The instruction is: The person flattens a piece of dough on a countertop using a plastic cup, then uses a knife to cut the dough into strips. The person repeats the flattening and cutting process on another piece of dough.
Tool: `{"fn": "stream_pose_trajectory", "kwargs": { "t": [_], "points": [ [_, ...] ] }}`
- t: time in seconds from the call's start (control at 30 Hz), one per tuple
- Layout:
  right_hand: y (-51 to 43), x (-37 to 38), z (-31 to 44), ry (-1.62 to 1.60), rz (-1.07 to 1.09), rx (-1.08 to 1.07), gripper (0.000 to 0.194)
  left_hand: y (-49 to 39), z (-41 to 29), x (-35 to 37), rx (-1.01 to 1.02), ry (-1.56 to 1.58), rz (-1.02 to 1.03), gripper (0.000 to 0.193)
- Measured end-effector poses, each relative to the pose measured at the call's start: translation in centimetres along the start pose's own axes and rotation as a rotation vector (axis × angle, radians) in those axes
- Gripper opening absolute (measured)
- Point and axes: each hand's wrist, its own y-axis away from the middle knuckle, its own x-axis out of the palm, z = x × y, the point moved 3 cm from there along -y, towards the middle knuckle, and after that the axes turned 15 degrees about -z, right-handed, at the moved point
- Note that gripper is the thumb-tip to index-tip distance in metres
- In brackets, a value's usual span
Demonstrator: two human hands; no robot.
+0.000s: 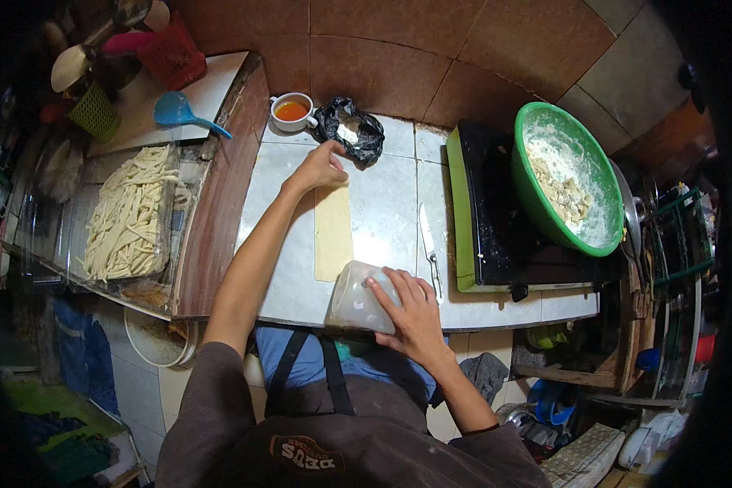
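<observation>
A long flat strip of pale dough (333, 232) lies lengthwise on the tiled counter (384, 210). At its far end, the fingers of my left hand (318, 166) hold the edge; the exact grip is partly hidden. My right hand (412, 311) grips a translucent plastic container (357, 299), tipped on its side by the strip's near end. Just beyond my left hand is a black plastic bag (369, 137) with white powder (348, 133) inside. A knife (428, 238) rests to the right of the strip.
A two-handled cup of orange liquid (291, 111) stands at the back. On the right, a green basin (610, 213) with floury dough pieces tilts on a stove (494, 262). At left are a clear tray of cut noodles (131, 213) and a blue scoop (174, 110).
</observation>
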Motion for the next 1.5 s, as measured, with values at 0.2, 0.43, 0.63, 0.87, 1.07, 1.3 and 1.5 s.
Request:
{"fn": "stream_pose_trajectory", "kwargs": {
  "t": [0.2, 0.43, 0.63, 0.87, 1.07, 1.3, 1.5],
  "points": [
    [-0.4, 0.6, -2.6, -0.026, -0.288, 0.049, 0.108, 0.0, -2.2, 0.6, 0.208, -0.090, 0.191, 0.062],
    [-0.8, 2.4, -3.9, -0.020, -0.471, 0.150, 0.117, 1.4, -3.3, 0.1, 0.480, -0.098, -0.375, 0.024],
    [-2.3, 5.0, -4.8, -0.015, -0.638, 0.335, 0.129, 10.8, -1.1, 2.0, 0.471, -0.432, -0.443, 0.035],
    [-9.0, 8.9, -9.0, -0.277, -0.832, 0.524, 0.133, 13.5, 1.4, 4.1, 0.416, -0.809, -0.244, 0.059],
    [-14.7, 9.3, -12.7, -0.358, -0.913, 0.463, 0.122, 14.9, 0.2, 4.3, 0.416, -0.721, -0.310, 0.059],
    [-4.1, 6.8, -11.0, 0.087, -0.640, 0.585, 0.056, 18.8, -0.6, 5.7, 0.448, -0.702, -0.239, 0.072],
    [1.2, 6.9, -9.3, 0.122, -0.511, 0.634, 0.056, 20.3, -1.0, 5.5, 0.450, -0.724, -0.168, 0.070]
  ]
}}
